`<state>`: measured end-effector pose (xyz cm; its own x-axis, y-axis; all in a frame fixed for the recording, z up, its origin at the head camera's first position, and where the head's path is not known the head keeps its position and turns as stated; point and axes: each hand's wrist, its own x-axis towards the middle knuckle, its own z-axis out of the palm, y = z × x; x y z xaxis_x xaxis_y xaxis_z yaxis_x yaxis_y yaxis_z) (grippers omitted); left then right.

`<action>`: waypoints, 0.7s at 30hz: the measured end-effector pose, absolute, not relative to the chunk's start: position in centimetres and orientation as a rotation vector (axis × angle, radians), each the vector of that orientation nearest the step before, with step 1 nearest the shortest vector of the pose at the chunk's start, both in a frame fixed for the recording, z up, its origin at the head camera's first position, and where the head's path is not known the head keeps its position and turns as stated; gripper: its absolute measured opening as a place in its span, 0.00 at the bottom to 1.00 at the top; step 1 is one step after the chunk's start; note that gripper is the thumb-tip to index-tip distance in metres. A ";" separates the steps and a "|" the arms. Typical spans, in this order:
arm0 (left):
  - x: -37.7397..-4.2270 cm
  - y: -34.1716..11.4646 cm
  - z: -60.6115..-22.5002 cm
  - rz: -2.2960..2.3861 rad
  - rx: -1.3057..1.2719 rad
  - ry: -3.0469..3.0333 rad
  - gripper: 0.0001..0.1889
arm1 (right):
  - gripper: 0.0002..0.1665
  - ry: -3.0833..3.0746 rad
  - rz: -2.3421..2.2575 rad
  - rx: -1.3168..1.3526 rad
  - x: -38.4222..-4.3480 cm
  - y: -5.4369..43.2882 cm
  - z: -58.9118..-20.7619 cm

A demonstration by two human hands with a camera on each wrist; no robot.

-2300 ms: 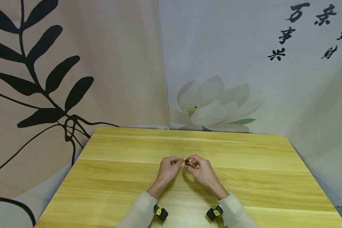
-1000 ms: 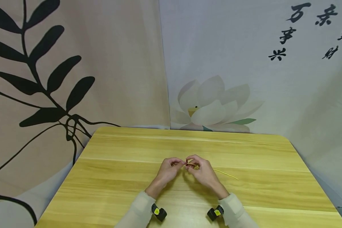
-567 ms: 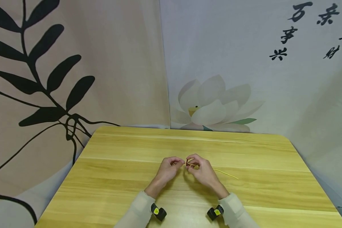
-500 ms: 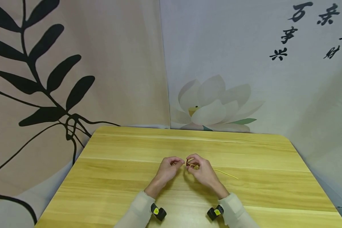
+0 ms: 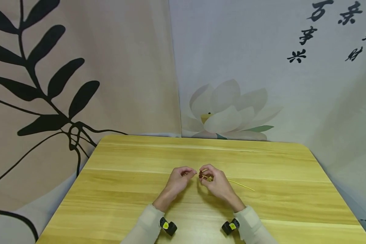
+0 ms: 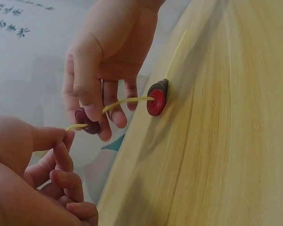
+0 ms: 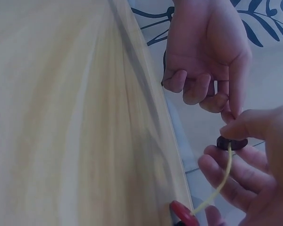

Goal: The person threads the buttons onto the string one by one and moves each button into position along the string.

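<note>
Thumb and forefinger of my left hand (image 5: 177,181) pinch the short end of a yellow cord (image 6: 129,100). That end comes out of a dark red button (image 6: 92,127), which my right hand (image 5: 216,184) holds between thumb and fingers. In the right wrist view the same button (image 7: 239,143) lies under the thumb, the cord running down from it. Further along the cord sit a bright red button (image 6: 155,102) and a darker button (image 6: 164,84) behind it, stacked together. Both hands are close together over the table, fingertips a small gap apart in the head view.
A wooden table (image 5: 134,203) spans the work area. The cord's loose tail (image 5: 242,186) trails right past the right hand. Behind the table hangs a cloth backdrop (image 5: 134,84) with printed leaves, a lotus and characters. Each wrist carries a small black camera (image 5: 168,226).
The dark red button has turned from face-on to nearly edge-on, then slightly tilted. My left hand has drawn a little left, widening the gap to the button. My right hand stays nearly still.
</note>
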<state>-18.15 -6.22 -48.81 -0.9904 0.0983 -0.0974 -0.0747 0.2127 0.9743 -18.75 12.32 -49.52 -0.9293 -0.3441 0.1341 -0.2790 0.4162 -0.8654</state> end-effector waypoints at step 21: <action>-18.0 -7.3 -48.9 1.882 0.049 2.326 0.13 | 0.17 2.600 -1.528 -0.558 -18.9 12.7 -49.7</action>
<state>-18.03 -7.29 -48.87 -0.9883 0.1192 -0.0951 -0.0681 0.2128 0.9747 -18.93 12.75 -49.68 -0.9311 -0.3452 0.1176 -0.2708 0.4384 -0.8570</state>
